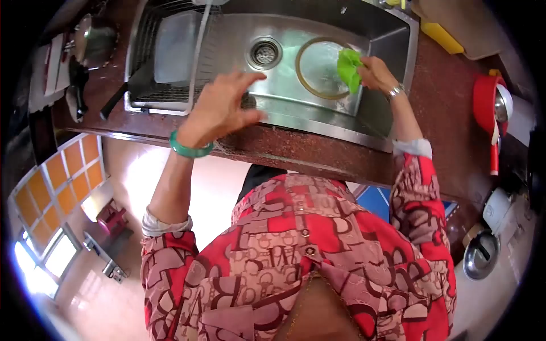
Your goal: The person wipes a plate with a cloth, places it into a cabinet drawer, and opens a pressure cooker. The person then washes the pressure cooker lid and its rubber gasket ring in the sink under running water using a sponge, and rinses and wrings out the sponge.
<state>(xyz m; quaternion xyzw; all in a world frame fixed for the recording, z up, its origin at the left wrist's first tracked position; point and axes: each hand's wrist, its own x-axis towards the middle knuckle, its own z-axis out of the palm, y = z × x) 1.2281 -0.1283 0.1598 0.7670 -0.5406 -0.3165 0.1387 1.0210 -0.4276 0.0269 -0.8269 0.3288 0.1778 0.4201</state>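
My right hand (376,75) is closed around a crumpled bright green cloth (348,69) over the right part of the steel sink (284,111). Below the cloth, a round, clear glass piece with a tan rim (300,68) lies on the sink floor; I cannot tell whether it is a lid or a dish. My left hand (219,108) hovers over the sink's front edge near the dish rack, fingers spread and holding nothing. The drain (265,53) sits between my left hand and the glass piece.
A wire dish rack (199,57) with a translucent tray (175,48) fills the sink's left side. Left of it are a black handle (114,102), a knife (77,91) and a metal pot (95,42). A red pan (484,105) and a yellow item (442,37) are at right.
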